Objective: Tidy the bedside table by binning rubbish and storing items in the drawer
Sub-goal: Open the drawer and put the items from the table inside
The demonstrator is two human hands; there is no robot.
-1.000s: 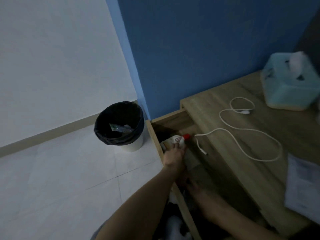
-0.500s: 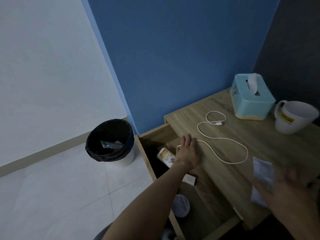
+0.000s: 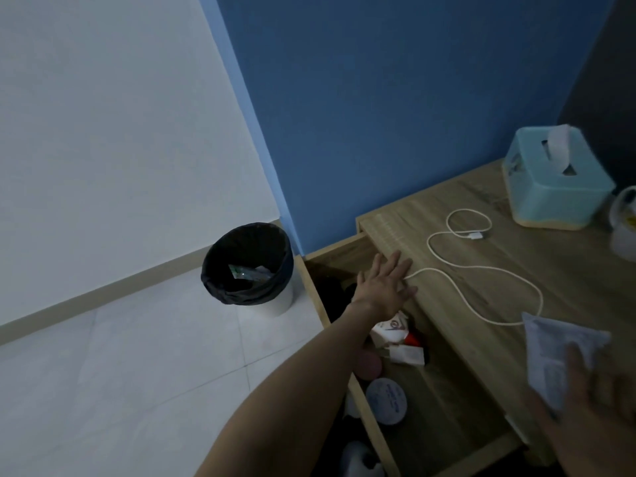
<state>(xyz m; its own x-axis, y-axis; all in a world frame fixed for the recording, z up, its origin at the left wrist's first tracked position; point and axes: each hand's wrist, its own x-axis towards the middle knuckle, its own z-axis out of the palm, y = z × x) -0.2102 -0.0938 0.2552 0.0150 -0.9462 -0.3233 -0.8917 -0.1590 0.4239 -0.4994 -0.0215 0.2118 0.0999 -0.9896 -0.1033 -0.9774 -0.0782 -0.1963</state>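
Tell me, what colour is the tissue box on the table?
The tissue box is light blue-green, seen in the head view.

A wooden bedside table [image 3: 430,235] is set against a blue wall. A teal tissue box [image 3: 550,191] is stood at its back, with one tissue drawn up. Just right of the tissue box a white mug [image 3: 624,228] is seen, cut off by the frame edge. A white charging cable [image 3: 476,236] is laid in loose loops in front and left of the tissue box. A printed paper sheet [image 3: 557,352] lies flat, well in front of the tissue box. Far left of the tissue box, a black-lined bin [image 3: 247,266] is stood on the pale tiled floor [image 3: 137,373].
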